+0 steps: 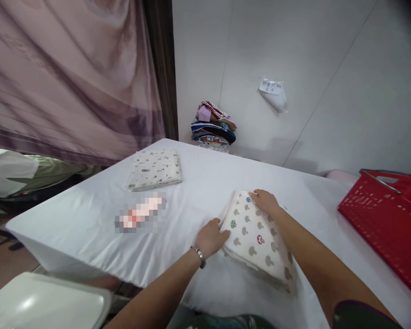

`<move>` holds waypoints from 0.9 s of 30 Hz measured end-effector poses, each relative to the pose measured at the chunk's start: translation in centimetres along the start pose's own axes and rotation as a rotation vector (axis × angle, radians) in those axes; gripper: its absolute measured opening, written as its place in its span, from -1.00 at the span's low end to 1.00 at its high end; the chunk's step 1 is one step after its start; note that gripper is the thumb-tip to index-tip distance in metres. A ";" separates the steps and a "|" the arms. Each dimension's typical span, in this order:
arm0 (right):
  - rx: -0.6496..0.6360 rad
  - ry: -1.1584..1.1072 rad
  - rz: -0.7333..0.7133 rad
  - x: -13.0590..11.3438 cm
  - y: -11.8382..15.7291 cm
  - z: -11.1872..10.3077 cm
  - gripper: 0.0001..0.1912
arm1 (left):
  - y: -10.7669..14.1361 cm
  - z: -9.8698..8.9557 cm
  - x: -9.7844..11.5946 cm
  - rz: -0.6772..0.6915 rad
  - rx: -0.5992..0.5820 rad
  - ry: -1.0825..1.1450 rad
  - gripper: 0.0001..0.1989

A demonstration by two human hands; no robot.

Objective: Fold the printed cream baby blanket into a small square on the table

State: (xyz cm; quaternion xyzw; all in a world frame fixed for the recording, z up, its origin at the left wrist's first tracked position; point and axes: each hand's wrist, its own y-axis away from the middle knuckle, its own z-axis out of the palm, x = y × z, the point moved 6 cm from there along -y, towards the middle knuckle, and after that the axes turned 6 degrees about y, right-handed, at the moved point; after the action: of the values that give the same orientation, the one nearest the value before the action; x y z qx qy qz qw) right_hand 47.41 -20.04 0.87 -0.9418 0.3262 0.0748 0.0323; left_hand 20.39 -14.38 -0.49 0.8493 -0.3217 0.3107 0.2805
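Observation:
A folded white cloth with grey, green, blue and red mushroom prints lies on the white-covered table, close to my body. My left hand, with a bracelet on its wrist, grips the cloth's left corner between thumb and fingers. At the far edge of the same cloth, my right hand has its fingers closed on the upper right corner. Another folded cloth with small dark prints rests farther back on the left. In front of it lies a pixelated pinkish item that I cannot make out.
A red plastic basket stands at the right of the white table. Folded fabrics are stacked behind the far edge. A white chair is at the lower left, below a pink curtain. A note hangs on the wall.

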 end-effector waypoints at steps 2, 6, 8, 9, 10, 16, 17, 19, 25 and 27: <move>-0.016 -0.003 0.077 2.9 1.3 -0.4 -0.49 | -0.7 0.4 -0.5 -0.044 -0.069 0.122 -0.50; -0.026 -0.158 0.289 8.4 4.7 0.0 -0.42 | -2.1 0.9 -1.1 -0.134 -0.151 0.306 -0.39; 0.030 -0.272 0.396 10.1 6.5 0.5 -0.36 | -2.4 1.2 -1.0 -0.175 -0.189 0.379 -0.33; 0.063 -0.321 0.437 10.6 7.3 0.8 -0.31 | -2.5 1.2 -1.0 -0.189 -0.201 0.404 -0.31; 0.096 -0.356 0.470 10.8 8.1 1.0 -0.25 | -2.6 1.3 -0.8 -0.193 -0.208 0.417 -0.31; 0.124 -0.561 0.568 10.0 10.2 2.3 -0.05 | -3.1 1.4 -0.5 -0.115 -0.205 0.299 -0.48; 0.111 -0.644 0.565 9.6 10.0 2.4 -0.03 | -3.0 1.3 -0.6 -0.096 -0.182 0.265 -0.51; 0.096 -0.798 0.537 9.1 9.0 2.2 0.00 | -2.7 1.5 -0.7 -0.074 -0.137 0.218 -0.54; 0.208 -0.721 0.311 9.8 2.2 -2.3 -0.03 | 0.0 6.4 2.2 -0.137 -0.410 0.593 -0.48; 0.244 -0.550 0.297 10.3 0.1 -3.6 -0.13 | 0.6 8.0 3.8 -0.139 -0.524 0.677 -0.39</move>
State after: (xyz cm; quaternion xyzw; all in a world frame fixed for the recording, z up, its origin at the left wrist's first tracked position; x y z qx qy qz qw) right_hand 55.80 -26.82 2.72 -0.8177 0.4456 0.2903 0.2204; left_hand 25.02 -21.62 -2.81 0.6190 -0.2217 0.4602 0.5965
